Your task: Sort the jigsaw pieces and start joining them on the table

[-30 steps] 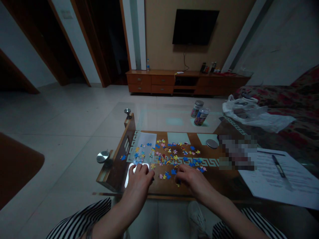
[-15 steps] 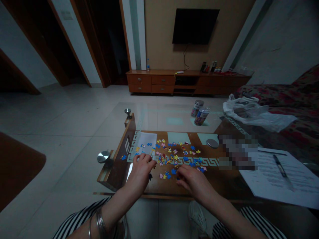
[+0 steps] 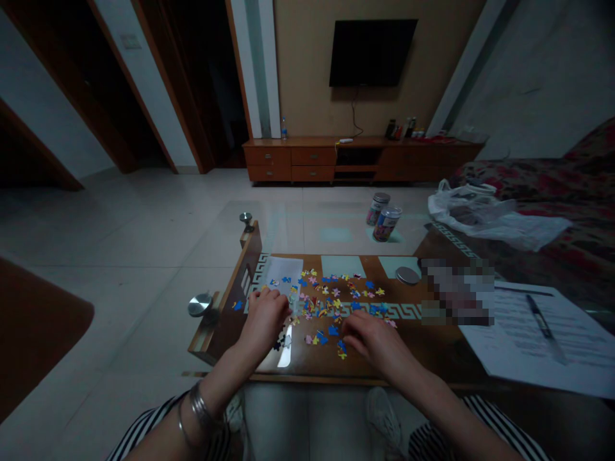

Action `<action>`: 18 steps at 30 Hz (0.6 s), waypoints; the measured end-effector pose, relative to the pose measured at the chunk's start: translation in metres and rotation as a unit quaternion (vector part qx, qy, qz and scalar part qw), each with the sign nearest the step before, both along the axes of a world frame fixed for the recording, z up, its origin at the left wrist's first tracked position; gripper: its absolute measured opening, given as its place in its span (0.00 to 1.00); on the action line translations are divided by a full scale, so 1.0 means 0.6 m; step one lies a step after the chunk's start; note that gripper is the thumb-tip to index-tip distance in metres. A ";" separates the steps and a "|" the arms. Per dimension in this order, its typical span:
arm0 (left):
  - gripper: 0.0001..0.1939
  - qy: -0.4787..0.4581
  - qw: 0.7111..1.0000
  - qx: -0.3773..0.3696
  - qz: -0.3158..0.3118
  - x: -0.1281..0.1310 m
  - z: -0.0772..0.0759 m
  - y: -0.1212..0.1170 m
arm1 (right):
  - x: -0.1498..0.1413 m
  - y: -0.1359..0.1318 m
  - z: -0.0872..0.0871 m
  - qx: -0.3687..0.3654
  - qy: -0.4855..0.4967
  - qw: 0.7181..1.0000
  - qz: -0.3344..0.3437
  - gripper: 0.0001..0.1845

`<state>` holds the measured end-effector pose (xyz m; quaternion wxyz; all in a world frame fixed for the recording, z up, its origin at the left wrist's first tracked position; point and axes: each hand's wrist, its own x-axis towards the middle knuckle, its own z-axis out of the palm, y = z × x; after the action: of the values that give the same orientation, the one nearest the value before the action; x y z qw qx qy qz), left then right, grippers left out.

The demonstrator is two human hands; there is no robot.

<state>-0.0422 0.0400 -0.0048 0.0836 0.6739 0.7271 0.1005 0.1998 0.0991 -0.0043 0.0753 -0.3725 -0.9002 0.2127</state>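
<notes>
Puzzle pieces (image 3: 336,298) just beyond both hands' fingers (image 3: 269,296) — scattered, touching fingertips.

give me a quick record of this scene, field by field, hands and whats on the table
setting: dim living room, glass-topped coffee table
left hand: left hand palm down at the left edge of the puzzle pieces; grip cannot be told
right hand: right hand palm down at the near edge of the pieces, fingers curled; grip cannot be told
wrist: bangles on the left arm
beside pieces: white sheet, round metal lid
far side: two printed cans, plastic bag
right: papers with a pen
</notes>
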 end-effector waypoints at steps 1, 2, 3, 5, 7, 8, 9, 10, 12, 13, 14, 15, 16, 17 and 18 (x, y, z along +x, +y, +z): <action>0.08 -0.004 1.000 0.000 0.002 -0.005 0.003 -0.002 | 0.000 0.001 0.001 0.003 0.001 1.000 -0.002 0.06; 0.08 -0.009 1.000 -0.002 -0.001 -0.009 0.005 -0.004 | 0.000 0.001 0.003 0.006 0.000 1.000 -0.006 0.06; 0.09 -0.015 1.000 -0.004 -0.008 -0.011 0.006 -0.005 | -0.001 0.001 0.004 0.009 -0.007 1.000 -0.011 0.06; 0.11 -0.025 0.999 -0.009 -0.030 -0.009 0.006 -0.006 | -0.004 -0.002 0.006 0.010 -0.016 1.000 -0.019 0.05; 0.13 -0.030 0.998 -0.013 -0.053 -0.001 0.002 -0.005 | -0.009 -0.007 0.006 0.007 -0.013 1.000 -0.016 0.04; 0.13 -0.031 0.998 -0.015 -0.061 0.004 -0.002 -0.005 | -0.013 -0.009 0.005 0.005 -0.006 1.000 -0.010 0.04; 0.14 -0.031 0.997 -0.016 -0.067 0.008 -0.006 -0.003 | -0.017 -0.012 0.004 0.007 0.000 1.000 -0.005 0.04; 0.14 -0.031 0.997 -0.016 -0.073 0.011 -0.009 -0.002 | -0.021 -0.014 0.004 0.011 0.005 1.000 0.000 0.04; 0.13 -0.031 0.996 -0.018 -0.081 0.014 -0.017 0.000 | -0.031 -0.021 0.005 0.018 0.010 1.000 0.010 0.05; 0.13 -0.032 0.996 -0.019 -0.083 0.014 -0.020 0.002 | -0.036 -0.024 0.007 0.018 0.009 1.000 0.012 0.06; 0.12 -0.032 0.996 -0.021 -0.083 0.014 -0.022 0.003 | -0.041 -0.028 0.009 0.016 0.004 1.000 0.013 0.07; 0.12 -0.032 0.996 -0.022 -0.082 0.014 -0.025 0.003 | -0.047 -0.032 0.011 0.012 -0.004 1.000 0.012 0.07; 0.11 -0.031 0.996 -0.024 -0.080 0.013 -0.027 0.004 | -0.052 -0.035 0.013 0.008 -0.015 1.000 0.009 0.07; 0.10 -0.031 0.996 -0.026 -0.077 0.013 -0.029 0.004 | -0.056 -0.038 0.015 0.005 -0.027 1.000 0.005 0.07; 0.09 -0.030 0.996 -0.028 -0.075 0.012 -0.031 0.005 | -0.060 -0.040 0.016 0.003 -0.038 0.999 0.000 0.06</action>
<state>-0.0347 0.0428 -0.0232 0.1314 0.7205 0.6744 0.0943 0.1639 0.0748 0.0051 0.0421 -0.3805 -0.9028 0.1957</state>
